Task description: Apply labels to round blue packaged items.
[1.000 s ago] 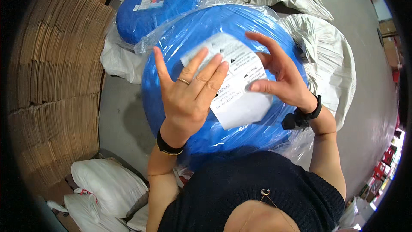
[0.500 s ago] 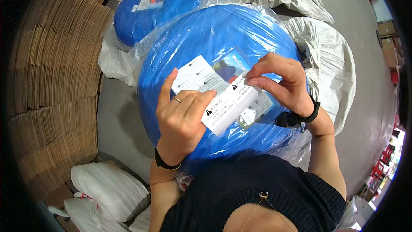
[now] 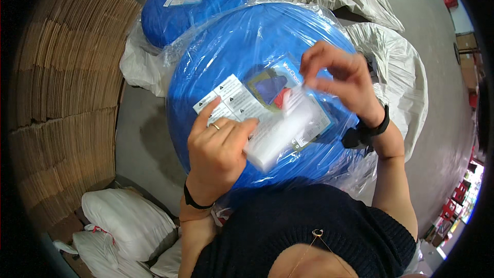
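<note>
Fingers of my left hand (image 3: 218,149) press flat on the white sheet (image 3: 278,128), which lies on top of the big blue round pack (image 3: 247,46). My right hand (image 3: 342,80) pinches its clear film at 2 o'clock. I think peeling is underway; next needs a slow pull. I count 2 blue packs, 1 sheet.

Both hands (image 3: 218,146) (image 3: 339,80) raised, fingers pinched
</note>
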The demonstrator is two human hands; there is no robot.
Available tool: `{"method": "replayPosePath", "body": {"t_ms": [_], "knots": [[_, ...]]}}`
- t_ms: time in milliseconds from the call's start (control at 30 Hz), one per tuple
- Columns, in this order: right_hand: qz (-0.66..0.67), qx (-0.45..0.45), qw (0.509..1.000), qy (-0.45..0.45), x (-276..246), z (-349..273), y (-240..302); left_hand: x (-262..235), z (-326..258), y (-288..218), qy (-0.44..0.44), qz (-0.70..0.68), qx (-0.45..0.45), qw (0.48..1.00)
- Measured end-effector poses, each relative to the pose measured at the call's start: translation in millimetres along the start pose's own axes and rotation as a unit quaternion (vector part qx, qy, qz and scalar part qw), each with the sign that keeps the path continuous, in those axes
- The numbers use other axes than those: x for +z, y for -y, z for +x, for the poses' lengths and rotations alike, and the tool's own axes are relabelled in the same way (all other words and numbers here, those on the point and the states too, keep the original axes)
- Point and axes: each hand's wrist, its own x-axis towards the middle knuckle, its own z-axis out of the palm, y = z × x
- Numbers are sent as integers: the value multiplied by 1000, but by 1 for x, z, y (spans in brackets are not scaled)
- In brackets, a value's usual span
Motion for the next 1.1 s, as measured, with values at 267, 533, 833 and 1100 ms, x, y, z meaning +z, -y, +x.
{"method": "replayPosePath", "body": {"t_ms": [267,533,833,1100], "knots": [[108,279,952,70,14,50,-89,-14,-18,-31,128,-254,27,958],[-328,143,933,42,37,49,-100,-9,-18,-26,137,-226,37,964],[442,375,755,307,-3,-56,-29,-6,-10,-34,100,-52,95,989],[446,379,808,64,14,-83,8,1,0,-45,190,-54,138,970]]}}
